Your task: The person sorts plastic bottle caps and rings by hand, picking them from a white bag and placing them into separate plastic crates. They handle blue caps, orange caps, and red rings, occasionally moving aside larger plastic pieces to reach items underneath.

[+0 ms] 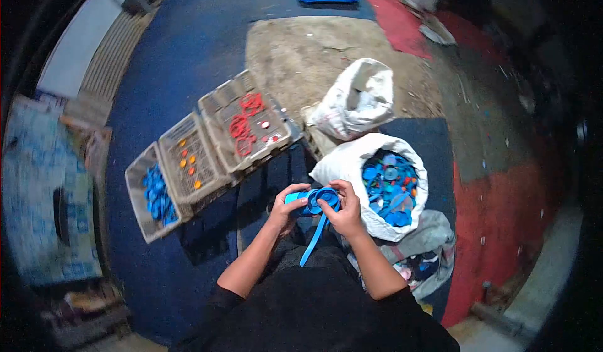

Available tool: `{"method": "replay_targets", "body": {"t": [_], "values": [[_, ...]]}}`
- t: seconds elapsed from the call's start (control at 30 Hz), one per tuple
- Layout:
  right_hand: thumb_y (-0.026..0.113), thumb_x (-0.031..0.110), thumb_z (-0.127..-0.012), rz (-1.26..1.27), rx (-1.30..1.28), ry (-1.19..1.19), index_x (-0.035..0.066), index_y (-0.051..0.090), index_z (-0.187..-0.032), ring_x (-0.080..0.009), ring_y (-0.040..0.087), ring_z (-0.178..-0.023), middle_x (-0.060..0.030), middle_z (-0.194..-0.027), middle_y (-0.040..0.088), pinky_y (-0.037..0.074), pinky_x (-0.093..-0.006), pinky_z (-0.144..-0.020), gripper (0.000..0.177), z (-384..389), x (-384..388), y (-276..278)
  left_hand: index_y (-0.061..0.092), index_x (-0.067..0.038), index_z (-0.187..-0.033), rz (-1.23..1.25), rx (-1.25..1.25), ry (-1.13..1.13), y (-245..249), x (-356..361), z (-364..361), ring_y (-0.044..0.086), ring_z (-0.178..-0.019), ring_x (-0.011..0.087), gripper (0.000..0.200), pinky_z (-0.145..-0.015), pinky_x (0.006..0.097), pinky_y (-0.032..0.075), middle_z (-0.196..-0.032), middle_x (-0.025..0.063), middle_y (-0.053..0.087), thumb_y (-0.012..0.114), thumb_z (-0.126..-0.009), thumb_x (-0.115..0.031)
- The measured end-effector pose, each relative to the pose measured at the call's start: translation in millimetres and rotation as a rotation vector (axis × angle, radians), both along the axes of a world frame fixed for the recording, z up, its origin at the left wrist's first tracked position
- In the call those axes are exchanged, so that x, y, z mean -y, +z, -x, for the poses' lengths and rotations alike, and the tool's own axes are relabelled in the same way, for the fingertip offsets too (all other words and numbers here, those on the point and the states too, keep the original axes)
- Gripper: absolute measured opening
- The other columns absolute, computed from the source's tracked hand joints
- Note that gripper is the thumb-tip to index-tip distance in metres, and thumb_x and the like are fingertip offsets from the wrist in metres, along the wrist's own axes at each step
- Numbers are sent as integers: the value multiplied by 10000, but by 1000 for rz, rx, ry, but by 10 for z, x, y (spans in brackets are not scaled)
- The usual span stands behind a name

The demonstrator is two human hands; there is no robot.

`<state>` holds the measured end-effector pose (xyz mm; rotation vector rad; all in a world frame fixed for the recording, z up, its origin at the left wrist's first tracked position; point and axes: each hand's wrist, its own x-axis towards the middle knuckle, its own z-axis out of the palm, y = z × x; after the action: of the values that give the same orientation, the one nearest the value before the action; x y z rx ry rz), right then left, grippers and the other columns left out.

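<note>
In front of my body, my left hand [286, 209] is closed around a light turquoise plastic piece [296, 197]. Beside it, my right hand [347, 212] grips a blue round plastic cap [326, 195], its thumb over the ring. A long blue strip [312, 245] dangles below the cap, between my forearms. The two pieces overlap where my fingertips meet. Just right of my hands stands an open white sack [333, 165], full of mixed plastic caps [392, 185], mostly blue with some red, green and orange.
Three crates stand in a slanted row at left: one with blue pieces [158, 195], one with orange caps [191, 163], one with red rings [240, 127]. Another white sack [352, 104] is behind the full one. A grey cloth bundle [433, 239] lies at right.
</note>
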<state>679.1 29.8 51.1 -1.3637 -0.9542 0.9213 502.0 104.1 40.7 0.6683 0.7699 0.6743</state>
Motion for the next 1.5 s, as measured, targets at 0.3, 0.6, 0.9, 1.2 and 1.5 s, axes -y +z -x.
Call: {"method": "replay_targets", "body": {"t": [0.3, 0.6, 0.9, 1.2, 1.5], "values": [[760, 41, -795, -203, 353, 462, 6, 704, -1041, -299, 713, -901, -157, -982, 704, 555, -361, -809, 255, 1756, -325, 486, 648, -66, -1141, 50, 165, 608, -30, 692, 1752, 701, -999, 259, 308, -716, 485, 663, -1178, 113, 664, 742, -858, -141], [743, 55, -794, -281, 379, 962, 13, 718, -1073, -283, 679, -974, -141, -1009, 662, 532, -359, -864, 283, 4449, -37, 391, 628, -99, -1178, 2, 162, 1023, -27, 1733, 4262, 699, -1016, 250, 332, -705, 474, 664, -1165, 89, 662, 727, -876, -194], [708, 17, -819, -126, 238, 1166, -12, 633, -1026, -219, 693, -962, -128, -1026, 703, 540, -339, -865, 222, 5962, 47, 294, 627, -111, -1163, 34, 147, 1172, -11, 2050, 5580, 692, -999, 238, 315, -774, 480, 629, -1128, 90, 672, 729, -876, -192], [726, 101, -906, 29, 102, 1107, 10, 678, -1202, -161, 656, -1030, -86, -1122, 697, 507, -312, -920, 314, 6792, -656, -61, 574, -129, -1276, 63, 116, 1228, 92, 1335, 6374, 675, -1046, 245, 403, -741, 459, 641, -1221, 101, 634, 739, -910, -155], [690, 153, -988, 170, 8, 1074, 47, 634, -1197, -125, 619, -963, -33, -1098, 660, 510, -292, -873, 242, 7507, -1661, -345, 541, -146, -1065, 59, -44, 1265, -140, 357, 7107, 703, -934, 217, 272, -651, 455, 645, -1041, 40, 618, 540, -1059, -418]]}}
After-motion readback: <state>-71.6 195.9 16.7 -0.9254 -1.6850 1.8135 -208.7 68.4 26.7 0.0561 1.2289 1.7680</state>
